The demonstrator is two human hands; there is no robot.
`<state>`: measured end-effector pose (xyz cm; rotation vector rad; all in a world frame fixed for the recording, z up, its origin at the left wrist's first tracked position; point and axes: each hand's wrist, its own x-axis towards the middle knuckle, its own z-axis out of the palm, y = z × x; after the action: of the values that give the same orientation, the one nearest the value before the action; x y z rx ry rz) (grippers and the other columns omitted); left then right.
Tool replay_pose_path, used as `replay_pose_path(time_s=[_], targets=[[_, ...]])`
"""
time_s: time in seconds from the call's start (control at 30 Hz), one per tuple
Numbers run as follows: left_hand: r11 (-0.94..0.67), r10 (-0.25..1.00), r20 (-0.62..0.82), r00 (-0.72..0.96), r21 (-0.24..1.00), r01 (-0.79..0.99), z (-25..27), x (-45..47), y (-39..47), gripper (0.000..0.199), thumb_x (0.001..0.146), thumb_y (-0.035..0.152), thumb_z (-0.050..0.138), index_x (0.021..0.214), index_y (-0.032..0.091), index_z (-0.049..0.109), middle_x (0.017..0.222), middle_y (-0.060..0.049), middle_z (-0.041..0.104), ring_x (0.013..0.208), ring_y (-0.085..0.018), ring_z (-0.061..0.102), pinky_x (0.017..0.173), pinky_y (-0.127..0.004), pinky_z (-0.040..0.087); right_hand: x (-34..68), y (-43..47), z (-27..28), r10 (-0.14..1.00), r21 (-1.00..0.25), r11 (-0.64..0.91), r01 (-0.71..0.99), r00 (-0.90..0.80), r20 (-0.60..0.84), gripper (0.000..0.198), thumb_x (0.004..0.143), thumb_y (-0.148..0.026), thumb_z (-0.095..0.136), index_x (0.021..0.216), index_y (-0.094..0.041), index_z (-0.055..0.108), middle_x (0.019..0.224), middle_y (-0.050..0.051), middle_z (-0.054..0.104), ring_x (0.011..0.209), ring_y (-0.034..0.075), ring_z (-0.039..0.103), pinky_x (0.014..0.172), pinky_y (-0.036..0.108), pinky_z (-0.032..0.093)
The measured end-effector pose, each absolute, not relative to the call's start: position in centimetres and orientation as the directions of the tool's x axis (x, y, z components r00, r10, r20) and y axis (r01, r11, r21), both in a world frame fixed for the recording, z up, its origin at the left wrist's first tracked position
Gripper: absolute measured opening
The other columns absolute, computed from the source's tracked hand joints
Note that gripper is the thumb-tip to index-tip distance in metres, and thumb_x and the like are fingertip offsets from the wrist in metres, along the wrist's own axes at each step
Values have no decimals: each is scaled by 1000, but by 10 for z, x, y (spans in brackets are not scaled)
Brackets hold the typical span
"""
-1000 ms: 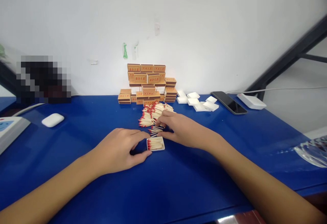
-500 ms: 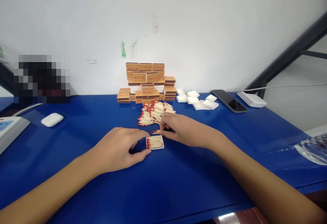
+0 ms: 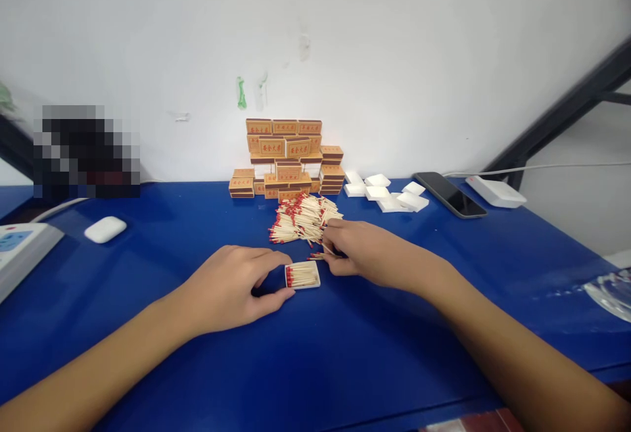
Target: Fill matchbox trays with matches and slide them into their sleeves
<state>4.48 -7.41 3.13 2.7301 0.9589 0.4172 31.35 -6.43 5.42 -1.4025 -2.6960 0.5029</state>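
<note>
A small white matchbox tray (image 3: pixel 302 285) lies flat on the blue table, partly filled with red-tipped matches whose heads point left. My left hand (image 3: pixel 246 284) steadies it at its left end, with the thumb at the near corner and the fingers at the far one. Just beyond the tray, my right hand (image 3: pixel 352 248) is closed in a pinch on a few matches (image 3: pixel 318 256), their red heads sticking out to the left. Its fingertips are partly hidden, beside the loose heap of matches (image 3: pixel 303 218).
Orange matchboxes (image 3: pixel 288 172) are stacked against the wall behind the heap. Several white trays (image 3: pixel 389 198) lie right of them, then a black phone (image 3: pixel 449 195) and a white box (image 3: pixel 495 192). At left are a white earbud case (image 3: pixel 105 229) and a power strip (image 3: pixel 29 248).
My right hand has shifted slightly right, away from the tray, with matches still in its fingers. My left hand stays at the tray. The whole view has moved a little.
</note>
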Motion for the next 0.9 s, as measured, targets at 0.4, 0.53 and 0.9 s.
replay_pose_path(time_s=[0.4,0.53,0.9], targets=[[-757,643,185,743,302,579,30,44,-73,31,97,41,64,121,22,71,70,4,60,58,-13,57,58,-27,38,332,-62,64,832,-426,514,744,-554,38,8,91,-17,64,86,-21,59,87,1,63,73,15,54,66,28,39],[-755,643,181,744,309,578,30,44,-73,30,97,40,65,120,22,71,69,5,59,57,-13,56,58,-26,38,315,-69,65,797,-438,584,683,-585,151,8,93,-17,64,89,-20,59,93,1,63,77,14,55,67,26,40],[-740,657,157,737,317,593,30,44,-73,27,95,41,67,115,22,70,68,5,59,58,-13,55,57,-26,35,286,-83,56,763,-300,616,728,-646,0,6,91,-10,65,90,-16,64,95,4,64,76,16,58,68,28,39]])
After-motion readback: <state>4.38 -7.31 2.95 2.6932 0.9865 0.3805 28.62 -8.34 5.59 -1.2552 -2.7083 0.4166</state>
